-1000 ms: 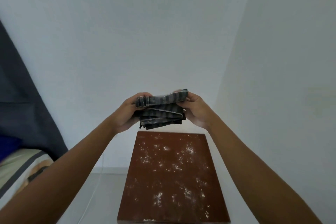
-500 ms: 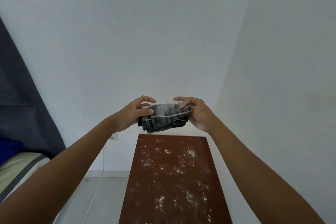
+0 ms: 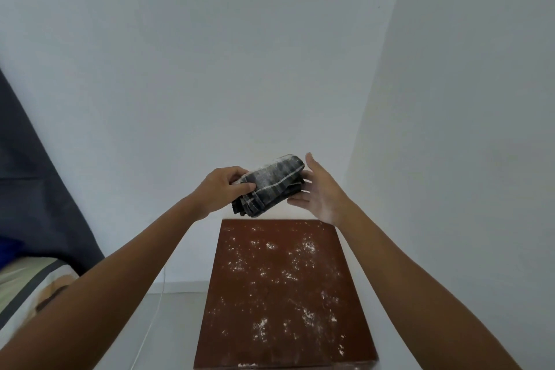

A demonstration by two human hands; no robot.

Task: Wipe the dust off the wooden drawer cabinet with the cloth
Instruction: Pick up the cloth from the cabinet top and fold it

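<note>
The left hand (image 3: 220, 189) grips the folded dark cloth (image 3: 267, 188) in the air, above the far edge of the wooden cabinet top (image 3: 282, 294), which carries white dust; the right hand (image 3: 319, 192), fingers straight, seems to touch the cloth's other end.

The scene is evenly lit by soft, diffuse light; no source can be made out. The walls (image 3: 240, 69) are rendered pale blue-grey, without glare. Only faint shadows are seen. The forearms are stretched and softened toward the near corners by wide-angle distortion. Slight motion blur is noted on the cloth (image 3: 267, 186). White dust on the cabinet (image 3: 282, 294) is resolved sharply.
</note>
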